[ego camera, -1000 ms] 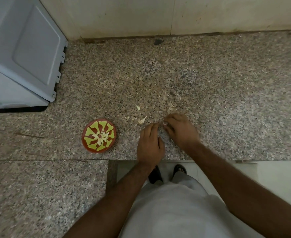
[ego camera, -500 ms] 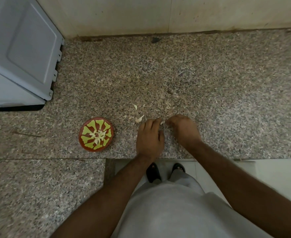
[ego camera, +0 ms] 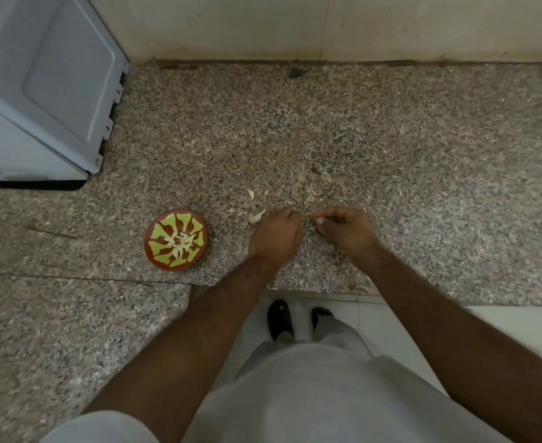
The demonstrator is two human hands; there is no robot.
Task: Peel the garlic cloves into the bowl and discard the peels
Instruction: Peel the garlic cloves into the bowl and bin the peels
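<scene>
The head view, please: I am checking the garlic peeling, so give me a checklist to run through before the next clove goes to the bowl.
1. Round red bowl with yellow-green pattern upright on the speckled granite counter: ok.
2. Pale peeled cloves in the bowl: ok.
3. Path from left hand to the bowl free of objects: ok.
4. Clove held in left hand: cannot tell, fingers curled over it.
5. Right hand pinching something: cannot tell, too small.
6. Loose pale peels discarded: not ok, lying on the counter beside the left hand.
</scene>
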